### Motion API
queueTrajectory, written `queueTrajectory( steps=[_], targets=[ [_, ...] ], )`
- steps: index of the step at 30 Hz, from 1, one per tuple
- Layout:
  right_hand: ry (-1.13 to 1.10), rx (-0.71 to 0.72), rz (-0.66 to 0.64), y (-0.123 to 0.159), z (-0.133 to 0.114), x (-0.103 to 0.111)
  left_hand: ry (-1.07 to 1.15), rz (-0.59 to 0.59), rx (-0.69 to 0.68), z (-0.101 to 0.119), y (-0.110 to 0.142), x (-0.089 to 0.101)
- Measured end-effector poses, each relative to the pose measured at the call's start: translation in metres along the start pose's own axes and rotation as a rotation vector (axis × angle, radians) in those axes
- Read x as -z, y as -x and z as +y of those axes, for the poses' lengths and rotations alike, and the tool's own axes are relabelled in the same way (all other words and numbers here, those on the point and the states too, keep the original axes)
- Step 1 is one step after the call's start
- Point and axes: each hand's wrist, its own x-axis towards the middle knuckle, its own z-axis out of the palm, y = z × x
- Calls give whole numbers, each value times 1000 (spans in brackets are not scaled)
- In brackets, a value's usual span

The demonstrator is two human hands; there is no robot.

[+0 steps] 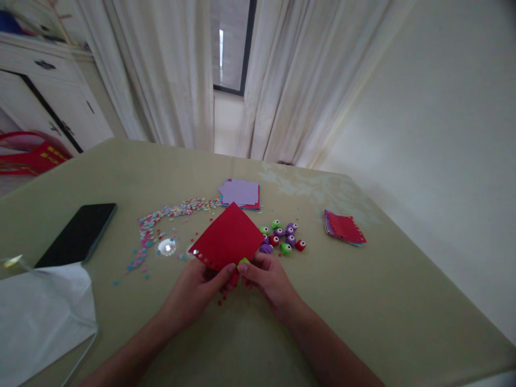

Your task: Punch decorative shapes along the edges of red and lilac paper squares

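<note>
My left hand (pixel 193 290) pinches a red sheet of paper (pixel 231 236) by its near edge, thumb on top. A row of small holes runs along the sheet's lower left edge. My right hand (pixel 268 282) is closed, with thumb and fingers on a small green piece (pixel 243 262) at the sheet's near corner. Most of that piece is covered, so its kind does not show. Just beyond the right hand lies a cluster of small green, purple and red eyed pieces (pixel 285 248). Tiny red bits (pixel 220 303) lie on the table below the hands.
A stack of coloured paper (pixel 241 192) lies behind the sheet, beside scattered confetti (pixel 177 207). A clear, shiny round piece (pixel 166 247) is near it. Hole-edged sheets (pixel 346 228) lie at right. A phone (pixel 78 234) and white mask (pixel 44 317) are at left.
</note>
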Motion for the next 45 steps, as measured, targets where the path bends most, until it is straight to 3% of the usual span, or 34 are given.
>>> queueTrajectory(
  steps=[17,23,29,37,45],
  targets=[
    [123,8,-5,0,1,-2,38,-53,-25,3,-4,-1],
    [54,9,-41,2,-4,-9,7,-51,-26,3,-4,0],
    [51,116,-99,3,-3,-9,-45,-70,2,3,-2,0],
    [134,137,-114,-1,1,-5,-49,101,-60,4,-3,6],
    [335,334,128,-2,-10,14,-36,274,-20,17,-2,6]
  ],
)
